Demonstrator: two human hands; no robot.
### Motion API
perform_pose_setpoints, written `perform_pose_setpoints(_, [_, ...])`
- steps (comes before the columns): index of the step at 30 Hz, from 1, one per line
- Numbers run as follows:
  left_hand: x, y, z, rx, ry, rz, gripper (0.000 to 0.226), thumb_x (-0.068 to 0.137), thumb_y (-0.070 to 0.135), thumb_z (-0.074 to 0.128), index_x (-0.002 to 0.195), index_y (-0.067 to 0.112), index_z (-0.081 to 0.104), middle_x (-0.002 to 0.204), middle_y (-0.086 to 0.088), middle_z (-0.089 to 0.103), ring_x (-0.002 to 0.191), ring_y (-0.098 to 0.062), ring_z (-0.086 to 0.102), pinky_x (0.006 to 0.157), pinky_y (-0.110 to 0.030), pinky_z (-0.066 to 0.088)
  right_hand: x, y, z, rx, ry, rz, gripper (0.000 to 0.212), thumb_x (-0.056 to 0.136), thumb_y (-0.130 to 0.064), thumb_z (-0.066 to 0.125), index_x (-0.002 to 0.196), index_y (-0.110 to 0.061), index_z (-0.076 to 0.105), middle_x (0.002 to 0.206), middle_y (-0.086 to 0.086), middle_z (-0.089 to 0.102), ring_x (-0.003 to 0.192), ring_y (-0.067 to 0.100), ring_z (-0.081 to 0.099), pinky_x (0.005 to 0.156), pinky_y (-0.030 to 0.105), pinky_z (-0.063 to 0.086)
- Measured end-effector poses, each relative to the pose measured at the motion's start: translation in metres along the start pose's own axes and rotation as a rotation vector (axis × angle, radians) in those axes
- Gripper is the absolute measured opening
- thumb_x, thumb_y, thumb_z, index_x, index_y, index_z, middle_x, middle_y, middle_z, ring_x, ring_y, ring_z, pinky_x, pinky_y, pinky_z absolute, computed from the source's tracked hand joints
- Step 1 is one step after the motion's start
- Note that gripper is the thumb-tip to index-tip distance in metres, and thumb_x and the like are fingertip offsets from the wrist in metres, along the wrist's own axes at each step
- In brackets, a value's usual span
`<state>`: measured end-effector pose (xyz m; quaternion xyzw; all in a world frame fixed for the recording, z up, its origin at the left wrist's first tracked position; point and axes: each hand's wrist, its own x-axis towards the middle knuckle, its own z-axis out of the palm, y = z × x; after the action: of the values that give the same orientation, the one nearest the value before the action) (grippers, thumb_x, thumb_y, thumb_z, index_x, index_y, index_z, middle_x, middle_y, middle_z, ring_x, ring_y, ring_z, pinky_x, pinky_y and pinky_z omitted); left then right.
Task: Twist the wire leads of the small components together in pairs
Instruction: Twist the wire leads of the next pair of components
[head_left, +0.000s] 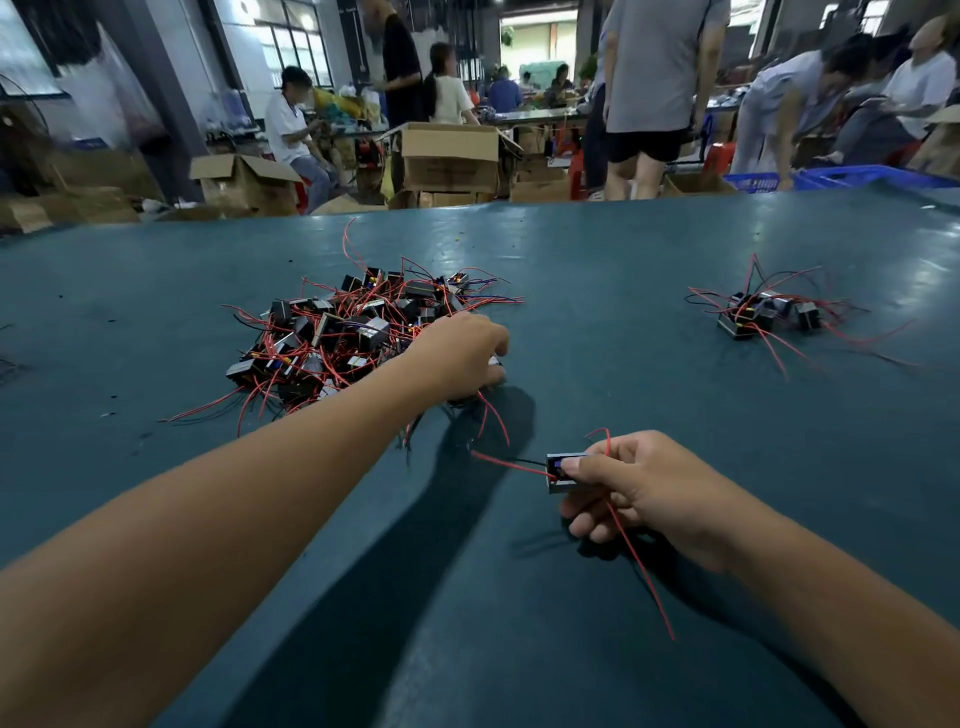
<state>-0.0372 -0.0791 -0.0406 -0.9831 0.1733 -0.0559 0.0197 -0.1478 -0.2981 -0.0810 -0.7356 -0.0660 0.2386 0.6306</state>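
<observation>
Right hand (649, 488): thumb and fingers pinched on one small component (560, 472), held just above the table (623, 291), near the body. Red leads (641, 566) trailing free from it, one down past the fingers, one out to the left.

Left hand (457, 358): stretched out to the near right edge of the big pile (358, 332), fingers curled downward over something there, probably a second component, though palm and knuckles hide the catch. Red wire (493, 415) dangling beneath.

Further out: small cluster (763, 314) at far right, well apart from the pile, presumably finished pairs.

For doing this step well:
- Lift one unit only; shake loose any leads snagged in the tangle before pulling away.
- Bring both units together in front, leads pointing the same way.
- Match lead to lead, then twist near the bare ends, not at the body.
- Avoid yanking: thin wire, likely to kink or drag neighbours along.
</observation>
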Motion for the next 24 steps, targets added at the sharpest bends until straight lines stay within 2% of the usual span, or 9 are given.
perform_pose_setpoints(3, [0.019, -0.003, 0.011, 0.112, -0.066, -0.047, 0.036, 0.092, 0.039, 0.066, 0.118, 0.014, 0.062, 0.12, -0.007, 0.061, 0.113, -0.028, 0.056, 0.091, -0.041, 0.046, 0.0, 0.0, 0.0, -0.079, 0.014, 0.001, 0.025, 0.09, -0.031, 0.066, 0.075, -0.011, 0.062, 0.077, 0.019, 0.072, 0.063, 0.027, 0.06, 0.047, 0.027, 0.045])
perform_pose_setpoints(6, [0.028, -0.005, 0.015, 0.171, -0.049, -0.081, 0.027, 0.092, 0.03, 0.065, 0.111, 0.012, 0.062, 0.115, -0.008, 0.063, 0.107, -0.03, 0.058, 0.088, -0.041, 0.045, 0.001, 0.001, -0.001, -0.205, 0.041, -0.02, 0.022, 0.091, -0.027, 0.066, 0.076, -0.011, 0.062, 0.07, 0.01, 0.072, 0.055, 0.02, 0.059, 0.042, 0.022, 0.038])
perform_pose_setpoints(10, [0.031, -0.007, 0.021, 0.205, -0.064, -0.094, 0.028, 0.092, 0.032, 0.067, 0.108, 0.012, 0.054, 0.109, -0.007, 0.064, 0.106, -0.031, 0.058, 0.086, -0.04, 0.035, 0.001, 0.001, -0.001, -0.269, 0.031, -0.021, 0.02, 0.091, -0.024, 0.066, 0.077, -0.009, 0.063, 0.069, 0.01, 0.072, 0.056, 0.021, 0.061, 0.043, 0.025, 0.04])
perform_pose_setpoints(13, [0.031, -0.008, 0.022, 0.19, -0.097, -0.131, 0.03, 0.093, 0.036, 0.066, 0.107, 0.011, 0.056, 0.108, -0.007, 0.064, 0.107, -0.031, 0.059, 0.094, -0.042, 0.034, -0.001, 0.0, -0.002, -0.271, -0.033, 0.039, 0.022, 0.092, -0.03, 0.065, 0.082, -0.011, 0.064, 0.075, 0.009, 0.074, 0.052, 0.018, 0.059, 0.042, 0.021, 0.038])
perform_pose_setpoints(16, [0.029, -0.008, 0.015, -0.043, -0.03, -0.227, 0.026, 0.087, 0.03, 0.069, 0.104, 0.011, 0.063, 0.102, -0.006, 0.068, 0.1, -0.029, 0.061, 0.101, -0.045, 0.036, -0.001, -0.002, -0.005, -0.286, -0.085, 0.06, 0.03, 0.091, -0.038, 0.063, 0.089, -0.008, 0.066, 0.085, 0.01, 0.076, 0.06, 0.02, 0.061, 0.049, 0.025, 0.038])
perform_pose_setpoints(18, [0.025, -0.01, 0.005, -0.245, -0.003, -0.273, 0.029, 0.082, 0.029, 0.075, 0.099, 0.008, 0.065, 0.096, -0.008, 0.069, 0.091, -0.027, 0.062, 0.097, -0.044, 0.043, 0.0, -0.002, -0.007, -0.238, -0.101, 0.059, 0.029, 0.094, -0.031, 0.06, 0.093, -0.003, 0.066, 0.089, 0.015, 0.075, 0.068, 0.025, 0.064, 0.054, 0.031, 0.043])
perform_pose_setpoints(20, [0.018, -0.014, -0.006, -0.425, -0.006, -0.278, 0.034, 0.077, 0.034, 0.084, 0.091, 0.009, 0.065, 0.086, -0.004, 0.067, 0.081, -0.021, 0.062, 0.08, -0.037, 0.051, 0.0, -0.002, -0.006, -0.171, -0.106, 0.051, 0.022, 0.097, -0.022, 0.056, 0.091, -0.002, 0.065, 0.09, 0.018, 0.075, 0.07, 0.025, 0.065, 0.057, 0.029, 0.05])
perform_pose_setpoints(21, [0.014, -0.016, -0.014, -0.511, -0.006, -0.275, 0.036, 0.075, 0.038, 0.085, 0.088, 0.012, 0.065, 0.083, -0.002, 0.066, 0.078, -0.018, 0.061, 0.07, -0.033, 0.049, 0.0, -0.002, -0.006, -0.151, -0.105, 0.049, 0.022, 0.098, -0.019, 0.055, 0.092, -0.001, 0.065, 0.09, 0.019, 0.075, 0.071, 0.025, 0.065, 0.057, 0.028, 0.052])
perform_pose_setpoints(24, [-0.001, -0.022, -0.036, -0.775, -0.009, -0.288, 0.037, 0.074, 0.044, 0.083, 0.089, 0.015, 0.066, 0.08, 0.002, 0.063, 0.071, -0.012, 0.057, 0.058, -0.024, 0.044, -0.001, -0.002, -0.006, -0.128, -0.106, 0.054, 0.029, 0.099, -0.02, 0.054, 0.102, 0.007, 0.064, 0.092, 0.021, 0.074, 0.074, 0.027, 0.065, 0.06, 0.027, 0.054])
